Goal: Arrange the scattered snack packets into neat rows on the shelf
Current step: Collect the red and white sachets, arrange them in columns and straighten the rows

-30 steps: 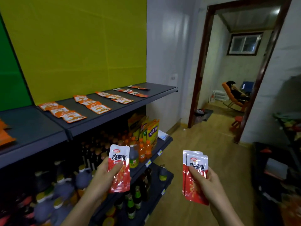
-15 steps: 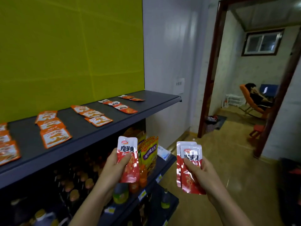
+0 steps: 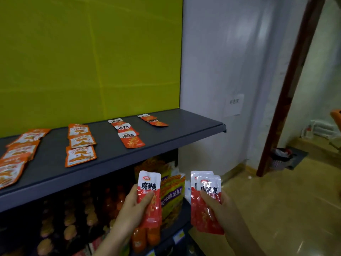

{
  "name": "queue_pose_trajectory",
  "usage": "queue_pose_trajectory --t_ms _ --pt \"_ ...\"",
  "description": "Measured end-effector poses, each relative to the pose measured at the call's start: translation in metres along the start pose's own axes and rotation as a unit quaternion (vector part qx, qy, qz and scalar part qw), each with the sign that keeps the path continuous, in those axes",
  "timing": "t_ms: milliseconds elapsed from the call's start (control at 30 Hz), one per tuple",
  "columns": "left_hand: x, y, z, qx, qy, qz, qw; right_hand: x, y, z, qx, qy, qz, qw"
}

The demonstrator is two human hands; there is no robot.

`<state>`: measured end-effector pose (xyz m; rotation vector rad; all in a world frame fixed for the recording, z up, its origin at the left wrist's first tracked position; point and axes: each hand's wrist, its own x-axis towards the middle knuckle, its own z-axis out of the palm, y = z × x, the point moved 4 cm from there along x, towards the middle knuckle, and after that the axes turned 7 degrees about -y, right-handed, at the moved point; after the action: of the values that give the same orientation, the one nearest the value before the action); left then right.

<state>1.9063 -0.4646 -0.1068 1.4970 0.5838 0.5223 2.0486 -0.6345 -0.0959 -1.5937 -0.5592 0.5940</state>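
Note:
My left hand (image 3: 130,209) grips one red-and-white snack packet (image 3: 149,195) upright, below the front edge of the dark grey shelf (image 3: 129,159). My right hand (image 3: 219,207) holds two overlapping red-and-white packets (image 3: 206,191) at the same height, to the right of the shelf unit. On the shelf lie short rows of packets: two small ones at the far right (image 3: 153,120), three red ones (image 3: 127,133), three orange ones (image 3: 80,143), and several orange ones at the left (image 3: 16,156).
Bottles (image 3: 70,215) and yellow snack bags (image 3: 172,193) fill the lower shelves. A white wall (image 3: 230,71) stands to the right of the shelf, then a brown door frame (image 3: 282,100) with a small bin (image 3: 280,157) at its foot.
The view has moved closer to the shelf and turned left; the far room has mostly left the frame. Both hands have risen towards the shelf edge, still holding their packets.

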Motion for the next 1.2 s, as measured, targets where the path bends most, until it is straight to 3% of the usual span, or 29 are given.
queue_pose_trajectory --t_ms 300,500,600,767,1000,1200 --pt "0.048 0.044 0.073 0.005 0.129 0.087 0.988 0.096 -0.045 -0.001 -0.031 -0.178 -0.033 0.983" --pt "0.070 0.074 0.069 -0.046 0.179 0.125 0.975 0.141 -0.075 0.023 -0.004 -0.243 -0.078 0.967" --pt "0.082 0.086 0.053 -0.051 0.217 0.149 0.963 0.159 -0.093 0.042 -0.049 -0.273 -0.133 0.952" --pt "0.104 0.107 0.012 -0.016 0.295 0.181 0.938 0.198 -0.129 0.063 -0.142 -0.221 -0.241 0.934" --pt "0.129 0.121 -0.037 -0.012 0.313 0.177 0.933 0.274 -0.119 0.073 -0.271 -0.208 -0.159 0.926" --pt "0.148 0.125 -0.044 -0.002 0.317 0.165 0.934 0.287 -0.108 0.081 -0.370 -0.154 -0.187 0.897"
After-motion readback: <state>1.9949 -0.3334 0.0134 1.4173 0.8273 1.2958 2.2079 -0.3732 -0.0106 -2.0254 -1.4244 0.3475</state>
